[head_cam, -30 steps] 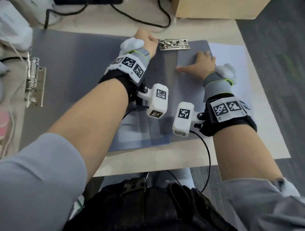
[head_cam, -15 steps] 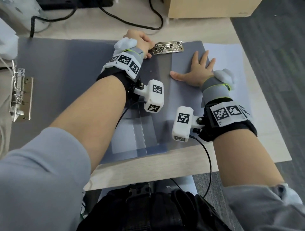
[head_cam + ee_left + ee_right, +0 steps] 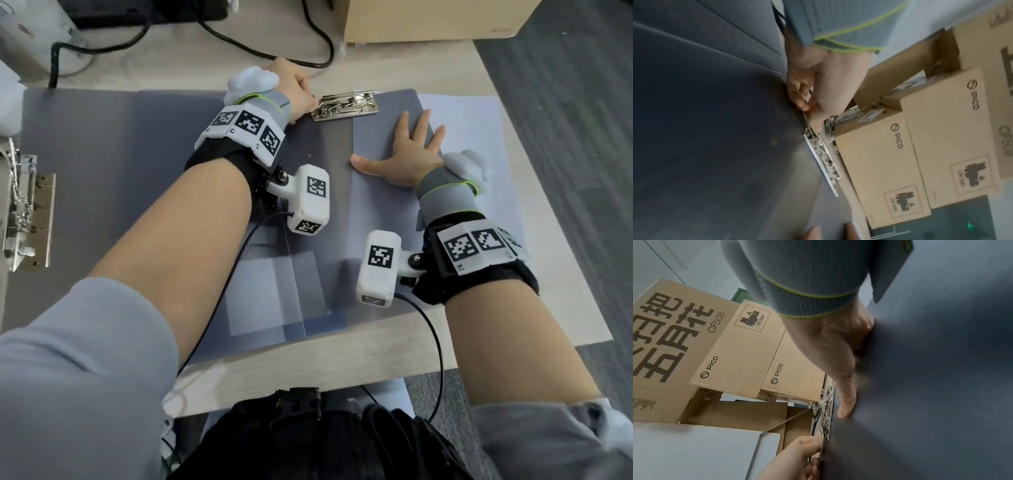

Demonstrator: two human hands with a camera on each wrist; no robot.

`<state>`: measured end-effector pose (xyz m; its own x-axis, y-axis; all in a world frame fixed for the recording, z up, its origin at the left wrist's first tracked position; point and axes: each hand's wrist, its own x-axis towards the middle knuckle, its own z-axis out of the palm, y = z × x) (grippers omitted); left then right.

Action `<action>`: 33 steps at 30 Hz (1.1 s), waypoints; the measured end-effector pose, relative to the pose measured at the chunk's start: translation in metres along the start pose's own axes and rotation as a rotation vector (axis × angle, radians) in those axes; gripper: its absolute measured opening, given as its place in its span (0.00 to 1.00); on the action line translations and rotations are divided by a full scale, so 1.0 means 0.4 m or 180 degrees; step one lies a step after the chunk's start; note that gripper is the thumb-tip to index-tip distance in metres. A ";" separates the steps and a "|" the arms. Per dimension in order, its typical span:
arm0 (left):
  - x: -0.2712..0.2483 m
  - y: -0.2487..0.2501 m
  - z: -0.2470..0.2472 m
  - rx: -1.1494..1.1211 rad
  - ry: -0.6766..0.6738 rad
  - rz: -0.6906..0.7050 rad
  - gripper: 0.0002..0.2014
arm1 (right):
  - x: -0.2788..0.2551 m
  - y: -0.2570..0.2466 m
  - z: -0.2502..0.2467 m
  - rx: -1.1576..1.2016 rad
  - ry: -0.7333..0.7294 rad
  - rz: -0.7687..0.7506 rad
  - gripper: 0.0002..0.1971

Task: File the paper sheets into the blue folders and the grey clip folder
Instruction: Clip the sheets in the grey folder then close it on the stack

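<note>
The grey clip folder [image 3: 120, 154] lies open and flat on the desk, with its metal clip [image 3: 346, 108] at the far edge. My left hand [image 3: 308, 99] pinches the clip's left end; the left wrist view shows thumb and fingers [image 3: 809, 113] curled at the clip [image 3: 822, 159]. My right hand [image 3: 411, 144] lies flat with its fingers spread on the folder's right panel, thumb [image 3: 846, 402] beside the clip [image 3: 827, 410]. A white paper sheet [image 3: 479, 144] sticks out from under the folder's right side. A translucent blue folder [image 3: 308, 308] lies over the near part.
A second metal clip mechanism [image 3: 27, 205] sits at the left edge. Black cables [image 3: 308, 41] and a cardboard box [image 3: 428, 20] lie beyond the folder. The desk's near edge [image 3: 308, 370] is close to my body; dark carpet [image 3: 582, 137] is on the right.
My right hand has gone from loosely curled to flat and spread on the right panel. The left hand has stayed at the clip's left end.
</note>
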<state>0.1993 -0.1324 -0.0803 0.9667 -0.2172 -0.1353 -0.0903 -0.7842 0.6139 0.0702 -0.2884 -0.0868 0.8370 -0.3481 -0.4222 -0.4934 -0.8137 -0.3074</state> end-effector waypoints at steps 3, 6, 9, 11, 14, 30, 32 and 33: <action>-0.003 0.016 -0.019 -0.0435 -0.0046 -0.0002 0.17 | 0.001 0.001 0.001 -0.0030 -0.0002 0.0028 0.59; -0.006 0.058 -0.031 -0.0765 0.0077 0.0136 0.17 | 0.000 0.001 0.001 -0.0028 -0.0014 0.0031 0.59; -0.014 0.097 -0.027 -0.1000 0.0271 0.0414 0.17 | 0.000 -0.001 0.000 0.0001 -0.0018 0.0035 0.59; -0.015 0.106 -0.016 -0.1062 0.0298 0.0650 0.14 | 0.000 -0.001 0.000 0.0018 -0.0003 0.0031 0.59; -0.024 0.120 0.001 -0.1135 0.0049 0.0796 0.08 | 0.001 -0.001 0.000 0.0025 0.0000 0.0023 0.59; -0.093 0.100 0.015 -0.0481 -0.1023 0.0662 0.18 | -0.006 0.007 0.007 0.0284 0.0231 -0.0013 0.59; -0.107 0.102 0.016 -0.0478 -0.0979 0.0639 0.21 | -0.017 0.008 0.008 0.0427 0.0335 -0.0053 0.57; -0.115 0.102 0.015 -0.0459 -0.0922 0.0651 0.22 | -0.026 0.010 0.008 0.0472 0.0401 -0.0078 0.55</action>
<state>0.1495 -0.1580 -0.0536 0.8226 -0.5322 -0.2002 -0.2197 -0.6223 0.7513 0.0586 -0.2868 -0.0863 0.8676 -0.3922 -0.3057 -0.4942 -0.7483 -0.4426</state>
